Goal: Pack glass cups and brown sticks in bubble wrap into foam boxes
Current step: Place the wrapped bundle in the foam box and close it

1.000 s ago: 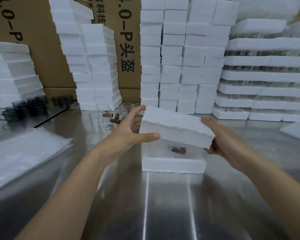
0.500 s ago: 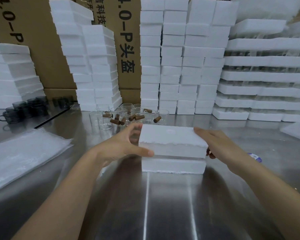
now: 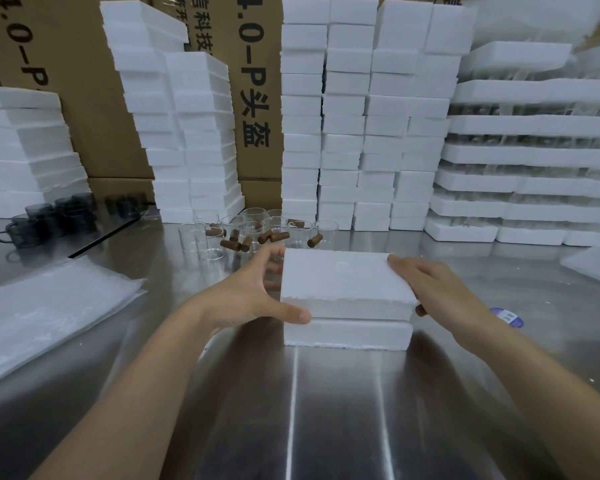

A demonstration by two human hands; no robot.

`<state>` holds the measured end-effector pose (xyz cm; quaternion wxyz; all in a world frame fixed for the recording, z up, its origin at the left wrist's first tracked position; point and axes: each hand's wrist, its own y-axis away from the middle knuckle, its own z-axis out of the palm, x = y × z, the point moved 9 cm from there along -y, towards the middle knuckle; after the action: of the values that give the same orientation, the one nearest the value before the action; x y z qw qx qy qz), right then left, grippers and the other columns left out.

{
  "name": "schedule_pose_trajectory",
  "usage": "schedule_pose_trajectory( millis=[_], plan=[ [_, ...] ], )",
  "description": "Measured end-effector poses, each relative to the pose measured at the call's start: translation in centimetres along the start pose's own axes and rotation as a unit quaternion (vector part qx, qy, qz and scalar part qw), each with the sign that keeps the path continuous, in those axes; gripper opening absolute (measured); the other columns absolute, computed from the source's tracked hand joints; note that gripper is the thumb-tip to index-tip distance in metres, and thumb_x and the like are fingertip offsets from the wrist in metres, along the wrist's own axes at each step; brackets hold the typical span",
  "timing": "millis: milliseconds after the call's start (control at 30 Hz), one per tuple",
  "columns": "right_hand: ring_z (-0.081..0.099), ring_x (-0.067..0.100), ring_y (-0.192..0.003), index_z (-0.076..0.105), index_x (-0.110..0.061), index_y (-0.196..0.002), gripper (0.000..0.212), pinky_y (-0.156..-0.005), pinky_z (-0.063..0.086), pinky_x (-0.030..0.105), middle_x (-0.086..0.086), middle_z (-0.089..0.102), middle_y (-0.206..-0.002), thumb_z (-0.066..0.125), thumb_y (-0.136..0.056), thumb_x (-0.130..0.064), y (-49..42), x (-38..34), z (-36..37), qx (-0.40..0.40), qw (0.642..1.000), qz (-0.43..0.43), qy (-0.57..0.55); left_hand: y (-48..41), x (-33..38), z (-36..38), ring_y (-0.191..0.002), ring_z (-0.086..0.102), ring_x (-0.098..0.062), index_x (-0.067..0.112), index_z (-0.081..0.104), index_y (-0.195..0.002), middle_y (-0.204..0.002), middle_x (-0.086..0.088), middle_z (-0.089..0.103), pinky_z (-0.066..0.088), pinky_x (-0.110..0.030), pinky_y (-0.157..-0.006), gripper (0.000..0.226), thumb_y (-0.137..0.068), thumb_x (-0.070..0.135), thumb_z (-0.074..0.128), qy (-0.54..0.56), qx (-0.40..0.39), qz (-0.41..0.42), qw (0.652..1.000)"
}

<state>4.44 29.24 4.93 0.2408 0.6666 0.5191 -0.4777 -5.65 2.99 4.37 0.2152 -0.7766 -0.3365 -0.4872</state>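
The foam lid (image 3: pixel 343 278) sits on the foam box (image 3: pixel 347 334) mid-way across the steel table (image 3: pixel 326 410), left hand (image 3: pixel 250 296) and right hand (image 3: pixel 433 289) gripping its ends, glass cups (image 3: pixel 201 237) and brown sticks (image 3: pixel 274 236) just behind

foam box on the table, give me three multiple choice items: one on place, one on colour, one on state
1. The brown sticks lie:
A) among the clear cups
B) on the floor
C) in a drawer
2. The mugs at far left are:
A) white
B) dark grey
C) red
3. The foam lid is:
A) propped upright
B) snapped in two
C) set on the base

Answers:
1 A, the sticks are scattered between the cups.
2 B, the glass is smoky dark.
3 C, the left hand and right hand grip its ends over the base.
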Motion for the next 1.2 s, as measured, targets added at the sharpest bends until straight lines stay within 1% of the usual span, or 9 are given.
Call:
schedule_pose_trajectory(
  millis=[133,300,467,600,700,767,867,1000,1200],
  plan=[
    [0.062,0.007,-0.074,0.076,-0.031,-0.099,0.049,-0.079,0.050,0.036,0.004,0.074,-0.091,0.051,-0.091,-0.072,0.0,0.2,0.2,0.000,1.000,0.006,-0.026,0.0,-0.7,0.0,-0.115,0.067,0.006,0.046,0.051,-0.133,-0.131,0.022,0.069,0.050,-0.009,-0.088,0.086,-0.067,0.025,0.102,0.017,0.002,-0.016,1.000],
    [0.068,0.002,-0.078,0.077,-0.050,-0.096,0.029,-0.088,0.055,0.036,-0.012,0.078,-0.096,0.054,-0.095,-0.068,0.1,0.4,0.5,-0.014,0.998,0.035,-0.045,0.2,-0.8,0.3,-0.119,0.068,0.000,0.039,0.052,-0.142,-0.137,0.018,0.069,0.052,-0.013,-0.093,0.089,-0.069,0.022,0.100,0.021,-0.005,-0.023,0.999],
    [0.074,0.009,-0.093,0.079,-0.043,-0.099,0.032,-0.093,0.058,0.037,-0.012,0.080,-0.098,0.056,-0.097,-0.065,0.4,0.4,0.4,-0.033,0.997,0.047,-0.052,0.2,-0.4,0.5,-0.123,0.066,-0.002,0.039,0.051,-0.144,-0.141,0.017,0.066,0.052,-0.016,-0.097,0.093,-0.067,0.024,0.101,0.013,-0.004,-0.019,1.000],
    [0.075,0.004,-0.085,0.080,-0.041,-0.097,0.032,-0.090,0.058,0.035,-0.009,0.081,-0.099,0.056,-0.099,-0.062,0.6,0.5,0.7,-0.048,0.995,0.058,-0.059,0.3,-0.3,0.4,-0.122,0.066,0.000,0.041,0.049,-0.143,-0.143,0.017,0.063,0.051,-0.014,-0.096,0.093,-0.067,0.025,0.101,0.013,-0.005,-0.019,1.000],
    [0.075,0.002,-0.081,0.080,-0.044,-0.091,0.029,-0.073,0.057,0.022,-0.009,0.081,-0.096,0.056,-0.101,-0.058,0.8,0.4,1.0,-0.054,0.994,0.061,-0.069,0.5,-0.1,0.8,-0.122,0.067,0.002,0.041,0.050,-0.145,-0.144,0.017,0.064,0.052,-0.020,-0.103,0.089,-0.069,0.035,0.096,0.042,-0.019,-0.013,0.999],
    [0.074,0.001,-0.075,0.080,-0.044,-0.086,0.030,-0.061,0.055,0.014,-0.008,0.081,-0.090,0.057,-0.102,-0.054,0.9,0.3,1.1,-0.053,0.994,0.057,-0.080,0.5,0.4,1.4,-0.117,0.072,-0.001,0.037,0.055,-0.143,-0.139,0.013,0.071,0.058,-0.017,-0.091,0.071,-0.079,0.052,0.082,0.110,-0.022,-0.014,0.994],
    [0.075,0.005,-0.081,0.079,-0.042,-0.095,0.025,-0.070,0.055,0.020,-0.005,0.080,-0.095,0.062,-0.097,-0.059,0.9,0.3,1.5,-0.060,0.993,0.055,-0.083,0.2,0.5,1.7,-0.109,0.077,-0.007,0.029,0.063,-0.140,-0.129,0.007,0.078,0.059,-0.015,-0.074,0.051,-0.096,0.056,0.065,0.172,0.014,-0.030,0.984],
    [0.076,0.008,-0.084,0.078,-0.039,-0.098,0.031,-0.076,0.052,0.023,-0.004,0.080,-0.101,0.069,-0.086,-0.066,0.8,0.5,1.8,-0.067,0.992,0.049,-0.096,-0.3,0.0,1.8,-0.108,0.075,-0.003,0.032,0.067,-0.135,-0.125,0.014,0.078,0.053,-0.023,-0.087,0.030,-0.106,0.040,0.064,0.153,0.036,-0.032,0.987],
    [0.076,0.014,-0.086,0.078,-0.030,-0.098,0.042,-0.082,0.052,0.030,0.002,0.080,-0.102,0.073,-0.079,-0.067,0.7,0.9,2.0,-0.054,0.991,0.056,-0.113,-0.9,-1.2,1.7,-0.115,0.073,-0.002,0.033,0.068,-0.135,-0.128,0.015,0.077,0.048,-0.026,-0.097,0.034,-0.103,0.044,0.068,0.162,0.018,-0.040,0.986]
  ],
)
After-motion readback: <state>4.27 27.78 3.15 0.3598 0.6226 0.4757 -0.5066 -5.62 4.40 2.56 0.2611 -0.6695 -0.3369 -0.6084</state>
